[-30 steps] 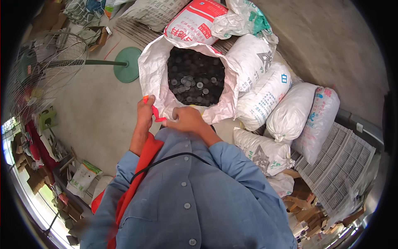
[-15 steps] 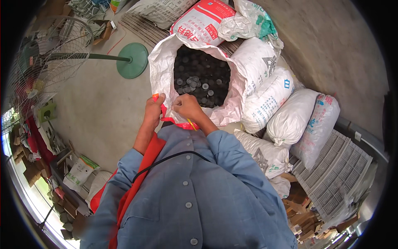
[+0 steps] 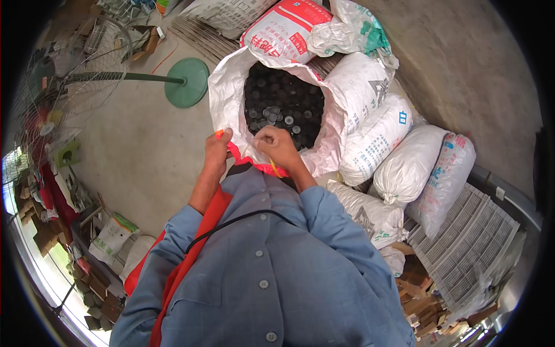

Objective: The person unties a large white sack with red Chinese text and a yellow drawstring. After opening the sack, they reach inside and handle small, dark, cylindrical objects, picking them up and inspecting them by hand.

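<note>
In front of me a white woven sack [image 3: 226, 92] stands with its mouth wide, its rim folded outward and edged in red on the near side. Inside are many small dark round pieces, with several lighter grey discs [image 3: 272, 114] on top. My left hand [image 3: 217, 153] grips the near-left rim, thumb on top. Over the near part of the mouth is my right hand [image 3: 280, 148], fingers curled together beside the inner wall; anything in them is hidden. A thin yellow strip [image 3: 275, 168] shows by the right wrist.
Filled white sacks [image 3: 376, 136] lie close along the right side, and a red and white sack [image 3: 280, 32] lies behind. A fan's green round base [image 3: 187, 82] stands on the floor at left. Grey slatted panels [image 3: 462, 243] lie at lower right, near cardboard pieces.
My right hand has shifted right and slightly farther away, widening the space between it and my left hand. The left hand keeps its hold on the sack rim.
</note>
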The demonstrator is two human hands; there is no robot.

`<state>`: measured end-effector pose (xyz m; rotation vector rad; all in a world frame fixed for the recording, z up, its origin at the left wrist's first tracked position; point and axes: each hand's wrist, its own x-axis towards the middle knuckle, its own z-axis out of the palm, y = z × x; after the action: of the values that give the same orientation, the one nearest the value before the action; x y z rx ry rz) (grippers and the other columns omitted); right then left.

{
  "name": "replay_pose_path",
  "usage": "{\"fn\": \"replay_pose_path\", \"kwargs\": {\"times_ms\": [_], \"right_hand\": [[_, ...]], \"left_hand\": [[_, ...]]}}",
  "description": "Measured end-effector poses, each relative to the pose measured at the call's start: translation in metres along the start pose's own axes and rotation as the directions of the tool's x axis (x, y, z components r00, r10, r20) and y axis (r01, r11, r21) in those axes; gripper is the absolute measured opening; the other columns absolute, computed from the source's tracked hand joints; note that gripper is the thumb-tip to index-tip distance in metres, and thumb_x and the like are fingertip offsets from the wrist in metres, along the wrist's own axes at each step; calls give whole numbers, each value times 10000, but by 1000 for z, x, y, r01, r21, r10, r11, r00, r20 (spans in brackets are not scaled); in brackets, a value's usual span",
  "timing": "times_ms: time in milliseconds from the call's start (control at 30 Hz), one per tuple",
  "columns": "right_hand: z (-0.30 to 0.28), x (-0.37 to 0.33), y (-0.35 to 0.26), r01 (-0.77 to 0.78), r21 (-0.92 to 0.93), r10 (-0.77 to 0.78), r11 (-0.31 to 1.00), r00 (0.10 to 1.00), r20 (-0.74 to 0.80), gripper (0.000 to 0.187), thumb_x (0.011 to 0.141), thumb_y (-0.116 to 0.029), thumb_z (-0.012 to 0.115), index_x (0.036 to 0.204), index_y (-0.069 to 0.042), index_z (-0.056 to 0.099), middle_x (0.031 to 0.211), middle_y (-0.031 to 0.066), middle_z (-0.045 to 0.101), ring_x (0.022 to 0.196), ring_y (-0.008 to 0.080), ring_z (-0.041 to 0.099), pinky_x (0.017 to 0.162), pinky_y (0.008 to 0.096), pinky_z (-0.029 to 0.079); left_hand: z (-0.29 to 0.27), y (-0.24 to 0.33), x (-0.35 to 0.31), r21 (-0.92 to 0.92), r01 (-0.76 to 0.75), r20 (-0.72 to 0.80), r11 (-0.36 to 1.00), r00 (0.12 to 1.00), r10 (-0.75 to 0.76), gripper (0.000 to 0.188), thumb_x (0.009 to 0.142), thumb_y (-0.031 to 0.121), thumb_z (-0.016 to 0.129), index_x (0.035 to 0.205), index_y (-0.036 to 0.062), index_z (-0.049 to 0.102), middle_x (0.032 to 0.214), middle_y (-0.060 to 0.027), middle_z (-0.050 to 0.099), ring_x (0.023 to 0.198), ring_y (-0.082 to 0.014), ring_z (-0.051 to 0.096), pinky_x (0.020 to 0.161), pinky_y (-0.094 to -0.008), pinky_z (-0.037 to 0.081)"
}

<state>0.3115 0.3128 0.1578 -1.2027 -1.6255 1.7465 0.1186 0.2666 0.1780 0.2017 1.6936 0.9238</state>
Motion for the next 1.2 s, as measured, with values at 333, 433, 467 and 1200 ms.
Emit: {"fn": "replay_pose_path", "kwargs": {"times_ms": [333,433,467,1200], "right_hand": [[4,-2,6,-161,-338,-48,927,843,-535,94,758,-112,647,812,-38,667,755,147,634,705,325,636,654,405,504],[11,3,-14,39,-229,-106,973,952,-288,114,744,-145,678,776,-37,664,718,141,606,675,324,620,639,423,490],[14,3,-17,75,-234,-119,969,976,-181,118,742,-145,681,785,-36,667,722,143,607,677,324,620,641,423,491],[21,32,-1,138,-470,-218,872,968,-121,194,675,-132,670,815,1,685,768,182,672,753,353,662,687,397,521]], "left_hand": [[-2,0,3,-60,-25,32,998,999,27,186,934,223,607,918,42,567,776,-14,551,631,-129,558,552,-305,508],[0,2,0,-76,-18,33,997,999,20,185,933,228,612,912,51,568,766,-9,548,609,-122,544,540,-298,496],[2,2,-1,-94,-10,33,996,999,13,183,932,231,615,907,56,569,759,-4,547,600,-116,537,527,-290,482],[5,7,-4,-90,0,67,996,998,6,234,913,270,660,999,60,604,782,0,605,636,-92,573,528,-253,469]]}}
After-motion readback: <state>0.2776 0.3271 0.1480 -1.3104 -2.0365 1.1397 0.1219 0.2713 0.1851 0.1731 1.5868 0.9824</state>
